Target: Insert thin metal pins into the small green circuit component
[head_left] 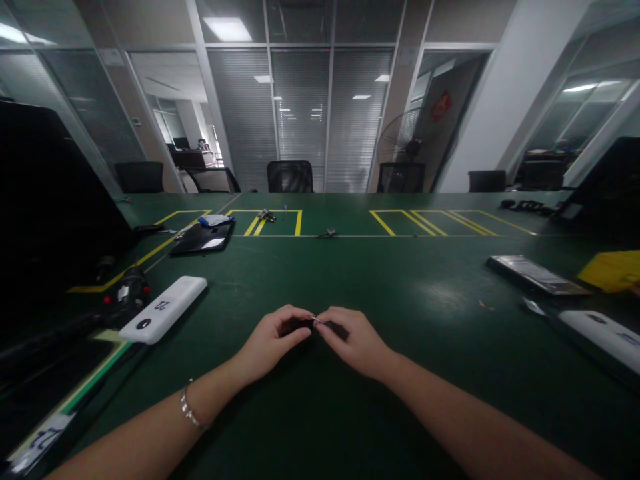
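Observation:
My left hand (277,338) and my right hand (356,341) almost meet low over the green table (360,280). Between the thumb and fingers of the right hand is a thin, light-coloured sliver (317,321), its kind too small to tell. The sliver's other end reaches the left fingertips. The left hand is curled, index finger and thumb brought toward each other; whatever they grip is dark and hidden in shadow. A metal bracelet (188,404) circles the left wrist.
Left stand a white power bank (164,311), black equipment (75,333) and a black flat case (204,239). A small metal part (327,233) lies ahead. Right are a flat silver-topped device (536,275), another white power bank (600,337) and a yellow object (611,270).

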Motion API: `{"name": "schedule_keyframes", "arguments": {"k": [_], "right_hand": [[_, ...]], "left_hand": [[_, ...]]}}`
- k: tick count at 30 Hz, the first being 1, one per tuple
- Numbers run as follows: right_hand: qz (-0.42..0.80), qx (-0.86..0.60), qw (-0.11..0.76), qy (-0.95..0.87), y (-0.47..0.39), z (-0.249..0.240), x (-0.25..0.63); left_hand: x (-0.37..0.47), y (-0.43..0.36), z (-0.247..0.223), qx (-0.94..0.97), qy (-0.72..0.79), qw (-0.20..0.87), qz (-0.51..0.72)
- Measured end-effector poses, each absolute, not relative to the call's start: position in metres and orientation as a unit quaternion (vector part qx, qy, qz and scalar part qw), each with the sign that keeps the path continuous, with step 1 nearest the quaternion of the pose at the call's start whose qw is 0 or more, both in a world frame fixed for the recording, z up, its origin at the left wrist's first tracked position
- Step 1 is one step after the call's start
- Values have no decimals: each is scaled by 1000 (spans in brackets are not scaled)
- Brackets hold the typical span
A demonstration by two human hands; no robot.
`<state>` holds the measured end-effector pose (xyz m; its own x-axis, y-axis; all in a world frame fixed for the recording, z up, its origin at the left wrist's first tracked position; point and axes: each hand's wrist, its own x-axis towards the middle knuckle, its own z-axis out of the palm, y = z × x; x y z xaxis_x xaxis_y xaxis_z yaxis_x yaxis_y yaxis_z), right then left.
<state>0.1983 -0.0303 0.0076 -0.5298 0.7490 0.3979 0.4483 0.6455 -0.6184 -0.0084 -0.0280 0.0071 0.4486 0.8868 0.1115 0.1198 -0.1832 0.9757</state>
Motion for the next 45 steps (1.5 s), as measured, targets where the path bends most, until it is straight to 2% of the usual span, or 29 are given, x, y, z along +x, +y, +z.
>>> {"name": "schedule_keyframes", "arguments": {"k": [7, 26, 45], "right_hand": [[241, -350, 335, -841, -31, 11, 198], [214, -338, 319, -859, -32, 12, 196], [224, -338, 307, -861, -34, 14, 197]], "left_hand": [[-8, -30, 9, 657, 396, 515, 381], [-8, -25, 2, 485, 385, 633, 465], [-9, -23, 1, 494, 369, 639, 460]]}}
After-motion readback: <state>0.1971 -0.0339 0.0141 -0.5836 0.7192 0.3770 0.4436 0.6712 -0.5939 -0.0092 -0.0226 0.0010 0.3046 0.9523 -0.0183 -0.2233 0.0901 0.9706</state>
